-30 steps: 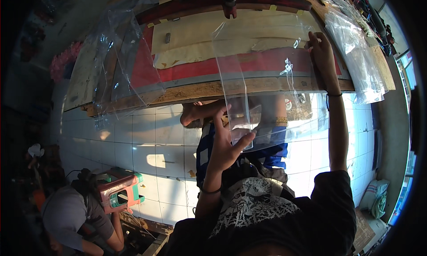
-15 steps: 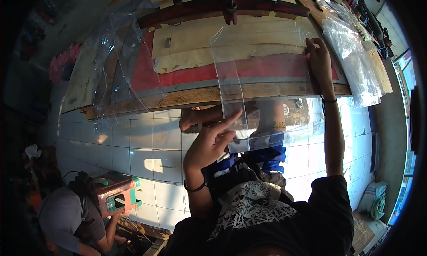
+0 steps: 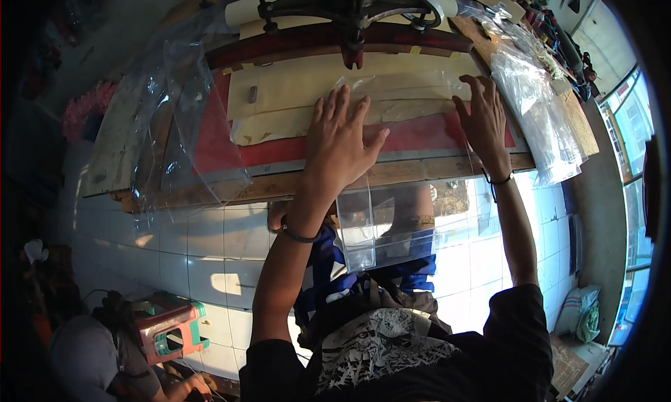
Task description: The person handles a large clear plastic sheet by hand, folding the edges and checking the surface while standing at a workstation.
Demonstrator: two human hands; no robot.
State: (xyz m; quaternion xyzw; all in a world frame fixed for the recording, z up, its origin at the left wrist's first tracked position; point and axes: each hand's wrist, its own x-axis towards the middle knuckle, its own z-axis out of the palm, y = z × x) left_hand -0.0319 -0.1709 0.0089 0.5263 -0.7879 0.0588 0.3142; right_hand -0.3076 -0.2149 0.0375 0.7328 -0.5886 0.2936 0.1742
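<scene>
A clear plastic sheet (image 3: 356, 224) lies across the near edge of the work table, its lower part hanging over my lap. My left hand (image 3: 340, 142) rests palm down on the sheet's left side, fingers stretched out and thumb apart. At the sheet's upper right is my right hand (image 3: 485, 122), its fingers bent but spread, with no grip visible. Beneath the plastic are tan paper (image 3: 286, 122) and a red mat (image 3: 272, 152). Just beyond my hands spans a dark red bar (image 3: 300, 46) on a black metal frame (image 3: 328, 11).
Loose clear plastic (image 3: 210, 140) drapes over the table's left side. A pile of clear plastic sheets (image 3: 535, 115) lies on the right. A small metal piece (image 3: 253, 94) sits on the tan paper. At lower left, another person (image 3: 91, 360) bends beside a red and green stool (image 3: 171, 332).
My left hand has moved up and forward from the sheet's lower left onto its upper part, fingers spreading. My right hand's closed fingers have loosened. The sheet has shifted toward me.
</scene>
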